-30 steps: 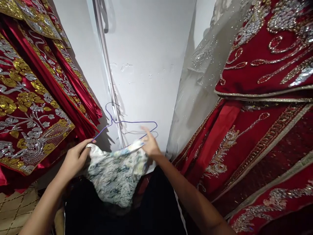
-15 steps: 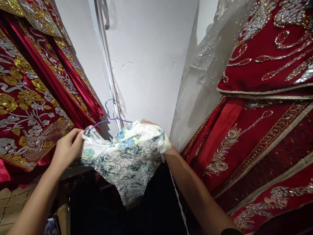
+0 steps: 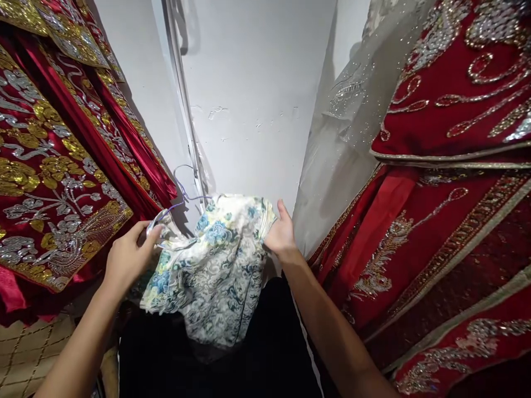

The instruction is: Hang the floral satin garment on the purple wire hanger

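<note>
— What's around me?
— Red embroidered gowns on both sides. The floral garment sits between them, spread wide because I grip each shoulder.
— Hands?
— My left hand pinches cloth at the purple hanger; my right hand clutches the opposite edge.

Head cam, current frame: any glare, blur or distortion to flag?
Head view: left hand and right hand gripping the floral garment are sharp; sequins on the red gowns glint; the white wall carries a shadow beside the rail; bottom centre is near-black; edges look wide-angle stretched.
</note>
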Demonstrator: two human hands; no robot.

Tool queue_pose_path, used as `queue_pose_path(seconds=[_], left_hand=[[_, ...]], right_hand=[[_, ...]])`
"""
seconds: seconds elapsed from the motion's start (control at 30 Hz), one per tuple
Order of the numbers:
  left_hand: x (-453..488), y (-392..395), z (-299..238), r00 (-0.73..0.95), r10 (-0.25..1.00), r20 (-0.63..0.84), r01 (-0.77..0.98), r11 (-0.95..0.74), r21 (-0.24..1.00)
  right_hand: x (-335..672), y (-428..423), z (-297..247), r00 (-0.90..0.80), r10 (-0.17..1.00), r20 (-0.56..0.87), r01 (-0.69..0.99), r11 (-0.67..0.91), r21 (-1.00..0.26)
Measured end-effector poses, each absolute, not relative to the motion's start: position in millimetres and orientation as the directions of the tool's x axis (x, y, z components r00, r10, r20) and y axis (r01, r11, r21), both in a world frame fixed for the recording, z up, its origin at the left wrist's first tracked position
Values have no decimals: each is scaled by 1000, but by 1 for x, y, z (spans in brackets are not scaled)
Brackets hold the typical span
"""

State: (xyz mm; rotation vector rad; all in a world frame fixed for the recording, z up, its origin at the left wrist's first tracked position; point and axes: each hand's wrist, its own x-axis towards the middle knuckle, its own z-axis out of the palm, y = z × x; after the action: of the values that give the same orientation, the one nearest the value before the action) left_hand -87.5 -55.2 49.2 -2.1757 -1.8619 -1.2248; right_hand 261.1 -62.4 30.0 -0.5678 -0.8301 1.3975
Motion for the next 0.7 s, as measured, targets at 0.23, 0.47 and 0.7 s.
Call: queue_pose_path(seconds=[0.23, 0.47, 0.7], left_hand=[[-62, -76, 69, -119, 710, 694, 576, -520, 631], [-13, -111, 67, 78, 744, 663, 35, -667, 744], [6, -115, 67, 164, 919, 360, -505, -235, 830]], right_hand=[[226, -116, 72, -602, 699, 387, -69, 437, -897], [181, -118, 2, -499, 701, 509, 569, 708, -418], [174, -103, -35, -198, 566, 800, 628, 700, -340]])
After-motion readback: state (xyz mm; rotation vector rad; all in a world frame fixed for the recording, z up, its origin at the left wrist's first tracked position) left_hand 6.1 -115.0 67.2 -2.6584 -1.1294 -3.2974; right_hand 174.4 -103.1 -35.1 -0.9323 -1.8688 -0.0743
